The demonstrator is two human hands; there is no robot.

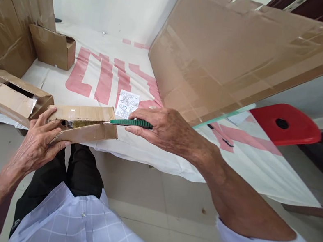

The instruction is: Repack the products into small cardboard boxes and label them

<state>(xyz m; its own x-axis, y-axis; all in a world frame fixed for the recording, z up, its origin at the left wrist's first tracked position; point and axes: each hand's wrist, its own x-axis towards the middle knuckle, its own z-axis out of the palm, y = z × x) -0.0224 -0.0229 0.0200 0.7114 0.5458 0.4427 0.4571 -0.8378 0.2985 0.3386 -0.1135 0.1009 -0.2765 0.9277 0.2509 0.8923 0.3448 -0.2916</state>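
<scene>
A narrow cardboard box (90,134) lies at the table's front edge, with a long opening along its top. My left hand (39,143) is closed on the box's left end, its fingers over the top and the thumb on the near side. In my right hand (160,129) is a tool with a green ribbed handle (131,122), which points left. Its thin metal tip touches the right end of the box's opening. Something yellowish shows inside the opening. Just behind the box is a white paper with small drawings (127,104).
Cardboard boxes (9,96) stand at the left, with a smaller box (52,47) behind them. A large cardboard sheet (223,52) leans at the back right. A dark pen-like item (226,141) lies on the white cloth (253,166). Beyond it is a red stool (292,123).
</scene>
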